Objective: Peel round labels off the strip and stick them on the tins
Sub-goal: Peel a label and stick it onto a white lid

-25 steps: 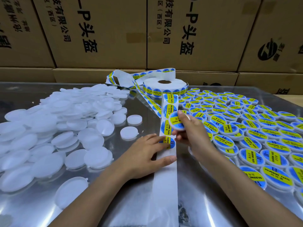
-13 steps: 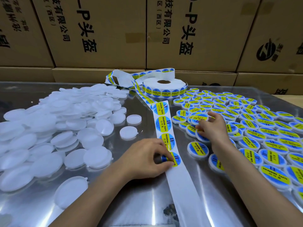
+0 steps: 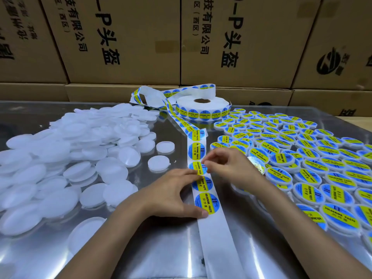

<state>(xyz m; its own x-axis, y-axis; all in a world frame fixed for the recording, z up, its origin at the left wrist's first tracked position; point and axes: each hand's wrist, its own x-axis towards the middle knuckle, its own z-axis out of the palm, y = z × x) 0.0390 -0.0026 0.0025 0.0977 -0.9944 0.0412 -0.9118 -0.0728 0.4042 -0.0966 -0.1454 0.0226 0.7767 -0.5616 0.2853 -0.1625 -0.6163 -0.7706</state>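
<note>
A: Head view: left hand (image 3: pixel 171 195) presses the strip (image 3: pixel 203 185) flat on the surface (image 3: pixel 141 248); right hand (image 3: pixel 227 168) pinches a label (image 3: pixel 198 167) edge.
B: Risk?
A: The label may tear or crease if the strip slips. Tins (image 3: pixel 302 158) wait right.

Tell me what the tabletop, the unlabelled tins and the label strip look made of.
Tabletop: polished metal, mirror-like glare and reflections. Unlabelled tins: probably frosted translucent plastic, milky white, matte. Label strip: white paper backing, likely; its round labels look glossy printed.
</note>
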